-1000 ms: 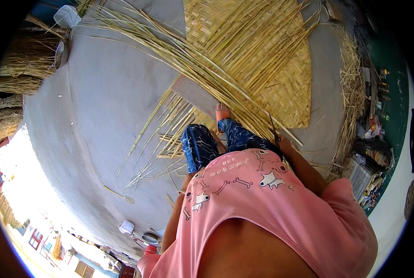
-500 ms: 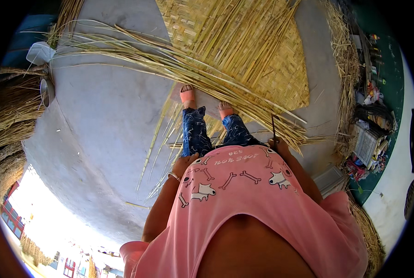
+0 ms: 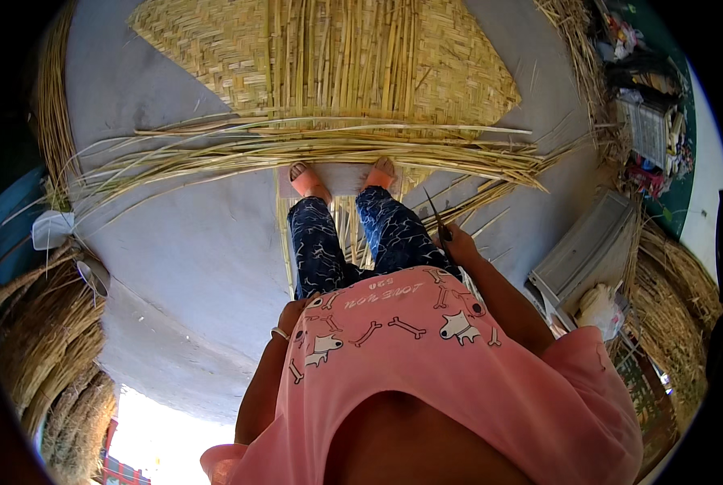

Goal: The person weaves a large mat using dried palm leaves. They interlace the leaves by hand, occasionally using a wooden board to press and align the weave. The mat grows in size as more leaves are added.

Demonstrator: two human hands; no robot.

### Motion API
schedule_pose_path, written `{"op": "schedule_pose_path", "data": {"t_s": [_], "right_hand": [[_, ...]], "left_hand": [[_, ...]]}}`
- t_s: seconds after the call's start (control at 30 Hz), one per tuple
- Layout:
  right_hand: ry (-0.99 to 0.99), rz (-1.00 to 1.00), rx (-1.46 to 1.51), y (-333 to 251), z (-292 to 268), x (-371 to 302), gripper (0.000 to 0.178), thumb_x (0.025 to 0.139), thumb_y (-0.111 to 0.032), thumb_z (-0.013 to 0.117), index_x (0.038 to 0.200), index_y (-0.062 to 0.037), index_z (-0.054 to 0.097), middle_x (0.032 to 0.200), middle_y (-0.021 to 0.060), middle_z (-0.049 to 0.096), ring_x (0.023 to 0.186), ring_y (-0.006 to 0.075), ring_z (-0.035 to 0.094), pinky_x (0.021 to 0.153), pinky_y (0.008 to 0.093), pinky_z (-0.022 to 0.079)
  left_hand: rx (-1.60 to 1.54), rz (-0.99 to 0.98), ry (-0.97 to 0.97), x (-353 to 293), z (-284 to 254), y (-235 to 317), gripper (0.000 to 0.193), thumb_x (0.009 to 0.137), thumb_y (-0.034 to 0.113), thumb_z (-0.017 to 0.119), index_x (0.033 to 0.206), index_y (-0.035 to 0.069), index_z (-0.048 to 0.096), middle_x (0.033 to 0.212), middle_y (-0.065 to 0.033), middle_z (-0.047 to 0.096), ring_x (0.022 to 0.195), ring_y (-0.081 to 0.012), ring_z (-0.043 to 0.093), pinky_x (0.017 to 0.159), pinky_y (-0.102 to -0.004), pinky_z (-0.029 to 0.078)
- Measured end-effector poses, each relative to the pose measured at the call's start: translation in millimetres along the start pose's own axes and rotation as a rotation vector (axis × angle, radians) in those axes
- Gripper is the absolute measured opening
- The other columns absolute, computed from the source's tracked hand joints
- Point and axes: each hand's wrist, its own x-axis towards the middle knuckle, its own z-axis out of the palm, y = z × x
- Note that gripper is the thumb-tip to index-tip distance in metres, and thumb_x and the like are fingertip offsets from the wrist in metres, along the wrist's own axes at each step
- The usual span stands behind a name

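The floor (image 3: 183,259) spreads out ahead of and to the left of both hands; the mat (image 3: 466,77) lies on it, well forward of the right hand (image 3: 460,244), with loose reeds (image 3: 337,65) laid over its middle and pointing away from that hand; one straw stack (image 3: 58,339) stands well to the left of the left hand (image 3: 292,314), another (image 3: 676,315) well to the right of the right hand; a bundle (image 3: 297,149) of long reeds runs crosswise ahead of both hands, over the mat's near part; a grey rack (image 3: 579,250) sits to the right of the right hand; a board (image 3: 341,179) lies under the feet, forward of the hands and just on the near side of the bundle; the right hand is curled round the handle of a knife (image 3: 436,214), its dark blade slanting forward and a little left; the left hand is by the thigh, at the shirt's edge (partly hidden, so I cannot tell how open it is or whether it grips anything); a pale bracelet (image 3: 280,333) circles the wrist just behind it.
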Motion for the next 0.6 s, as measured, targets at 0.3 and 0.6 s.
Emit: {"op": "schedule_pose_path", "data": {"t_s": [0.3,0.6], "right_hand": [[0.075,0.099,0.16,59.6,11.6,78.4,0.04,0.077,-0.038,0.063,0.098,-0.0048,0.059,0.09,0.0228,0.063,0.088,0.0414,0.06,0.076,0.0456,0.047],[0.014,0.197,0.023,84.8,41.3,189.8,0.041,0.077,-0.034,0.062,0.107,-0.0082,0.053,0.09,0.017,0.065,0.087,0.0341,0.063,0.074,0.0434,0.049]], "left_hand": [[0.601,0.322,-0.001,-13.0,29.8,68.2,0.041,0.087,0.043,0.055,0.085,0.004,0.067,0.076,-0.0162,0.066,0.071,-0.0272,0.063,0.064,-0.0385,0.047],[0.962,0.273,0.102,96.6,28.2,119.8,0.036,0.087,0.039,0.054,0.066,0.009,0.056,0.061,-0.0151,0.059,0.057,-0.0364,0.058,0.053,-0.0458,0.044]]}}
